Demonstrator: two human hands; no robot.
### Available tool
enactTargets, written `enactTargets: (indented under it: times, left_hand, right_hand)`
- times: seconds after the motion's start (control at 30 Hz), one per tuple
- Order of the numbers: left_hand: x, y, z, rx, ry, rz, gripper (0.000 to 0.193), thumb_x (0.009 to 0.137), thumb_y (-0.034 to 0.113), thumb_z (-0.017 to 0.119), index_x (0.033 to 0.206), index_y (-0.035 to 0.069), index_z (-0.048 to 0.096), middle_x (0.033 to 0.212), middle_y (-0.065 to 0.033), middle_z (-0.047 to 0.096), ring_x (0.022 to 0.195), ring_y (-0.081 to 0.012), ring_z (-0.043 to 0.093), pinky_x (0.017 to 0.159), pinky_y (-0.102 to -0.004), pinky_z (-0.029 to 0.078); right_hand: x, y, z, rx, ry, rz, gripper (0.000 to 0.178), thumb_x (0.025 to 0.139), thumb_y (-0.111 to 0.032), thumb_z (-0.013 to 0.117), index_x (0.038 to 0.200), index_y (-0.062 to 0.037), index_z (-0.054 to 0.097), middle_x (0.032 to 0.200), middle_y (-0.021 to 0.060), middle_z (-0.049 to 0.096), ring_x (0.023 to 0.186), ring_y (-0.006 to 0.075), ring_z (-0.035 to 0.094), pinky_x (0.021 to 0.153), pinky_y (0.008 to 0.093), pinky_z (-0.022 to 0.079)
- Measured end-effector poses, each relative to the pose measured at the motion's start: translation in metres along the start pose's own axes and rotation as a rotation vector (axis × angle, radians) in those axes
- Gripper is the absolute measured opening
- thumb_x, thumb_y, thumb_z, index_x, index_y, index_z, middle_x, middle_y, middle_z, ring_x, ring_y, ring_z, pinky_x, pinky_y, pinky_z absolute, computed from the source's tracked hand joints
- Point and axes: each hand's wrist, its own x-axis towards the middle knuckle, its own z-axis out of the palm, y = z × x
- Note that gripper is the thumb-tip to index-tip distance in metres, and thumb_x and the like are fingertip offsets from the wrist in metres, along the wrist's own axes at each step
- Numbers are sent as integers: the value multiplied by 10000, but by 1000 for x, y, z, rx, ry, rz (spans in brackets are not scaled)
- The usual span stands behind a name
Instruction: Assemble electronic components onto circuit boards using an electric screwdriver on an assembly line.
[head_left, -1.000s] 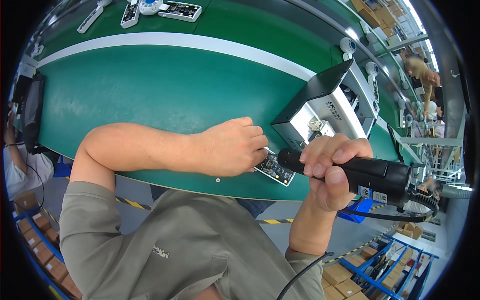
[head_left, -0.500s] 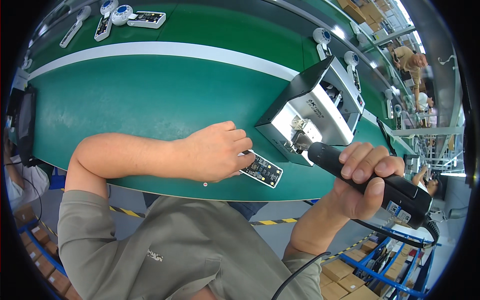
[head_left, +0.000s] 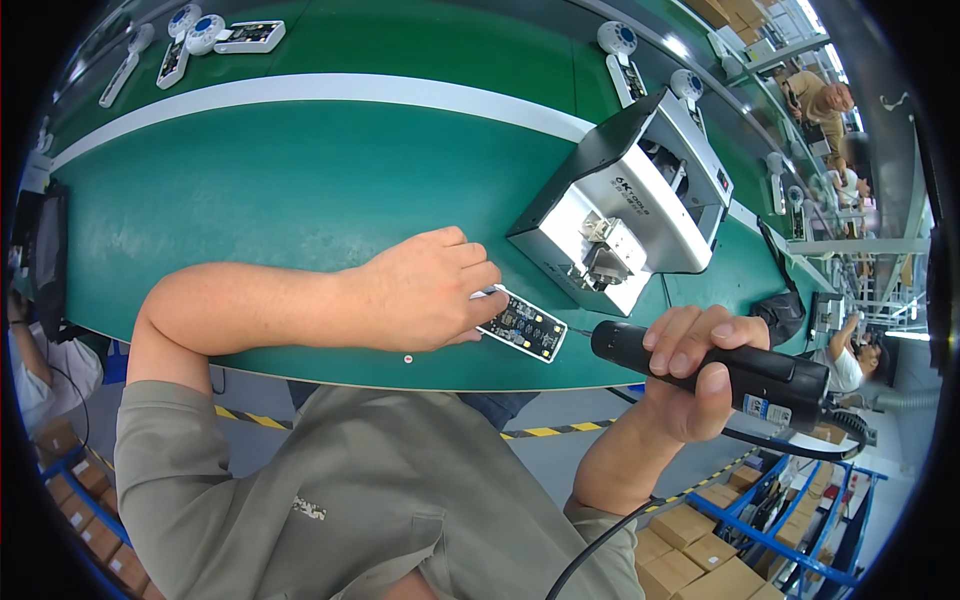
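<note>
My left hand (head_left: 430, 290) is closed on the near-left end of a white-framed device with a black circuit board (head_left: 525, 325), which lies at the front of the green bench. Wrapped in the fingers of my right hand (head_left: 695, 370) is a black electric screwdriver (head_left: 720, 372) with a cable at its rear. Its thin bit points left, close to the right end of the circuit board; whether it touches cannot be made out. Just beyond stands a silver and black screw feeder (head_left: 610, 215) with a metal outlet on its front.
A white strip (head_left: 330, 90) divides the bench (head_left: 240, 200) from a green conveyor, where several white devices with round heads (head_left: 207, 35) lie. A black pouch (head_left: 778, 315) rests at the right. Cardboard boxes (head_left: 685, 525) stand below right; other people work at the far right.
My right hand has brought the screwdriver from the feeder's outlet down and left to the circuit board. My left hand stays on the device. The view has shifted slightly.
</note>
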Motion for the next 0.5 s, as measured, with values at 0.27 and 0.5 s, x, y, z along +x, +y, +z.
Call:
enactTargets:
  times: [0.27,0.5]
  left_hand:
    - [0,0,-1,-19,-16,-10,333,771,291,674,1008,58,649,901,-75,557,829,-216,505,771,-326,400]
    - [1,0,-2,-29,-31,-16,332,762,279,682,1008,59,650,904,-75,558,827,-216,507,770,-326,400]
  right_hand:
    - [-4,6,-1,10,30,21,260,856,-181,573,1078,-62,507,690,33,539,555,129,512,600,280,454]
    - [-5,8,-3,27,25,22,250,852,-169,572,1070,-61,510,690,35,539,556,131,517,599,282,460]
